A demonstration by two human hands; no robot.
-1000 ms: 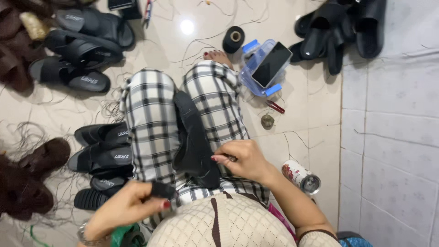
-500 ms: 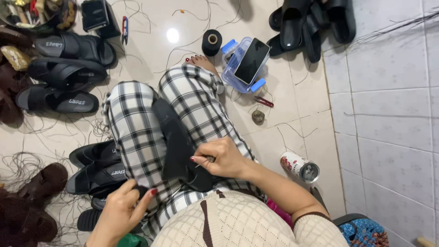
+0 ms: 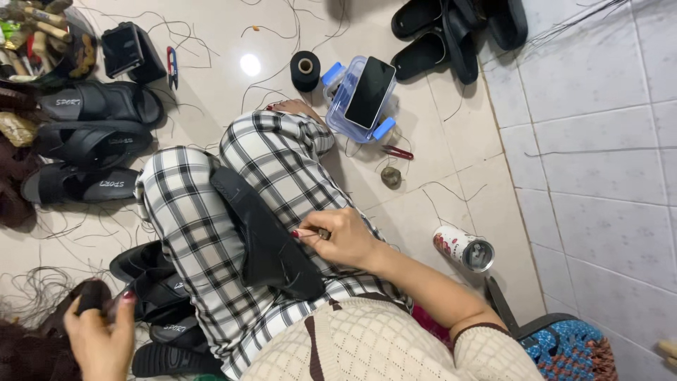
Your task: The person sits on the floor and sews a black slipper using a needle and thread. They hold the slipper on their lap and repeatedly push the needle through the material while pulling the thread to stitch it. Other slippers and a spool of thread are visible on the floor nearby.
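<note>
A black sandal sole (image 3: 264, 236) lies along my lap on black-and-white plaid trousers (image 3: 190, 233). My right hand (image 3: 342, 238) rests on the sole's right edge, its fingertips pinched on a small metal tool or needle at the sole. My left hand (image 3: 99, 331) is out at the lower left, away from the lap, closed around a small dark object (image 3: 89, 296); I cannot tell what that object is. Loose dark threads trail over the sole.
Black sandals lie at the left (image 3: 92, 141), by my left knee (image 3: 159, 282) and at the top (image 3: 451, 35). On the floor are a black thread spool (image 3: 305, 70), a clear box with a phone on it (image 3: 363, 95), a can (image 3: 462, 248) and scattered threads. A tiled wall (image 3: 599, 141) stands at the right.
My left hand has moved from the lap out to the lower left with the small dark object. The right hand has stayed at the sole's edge. The view has shifted.
</note>
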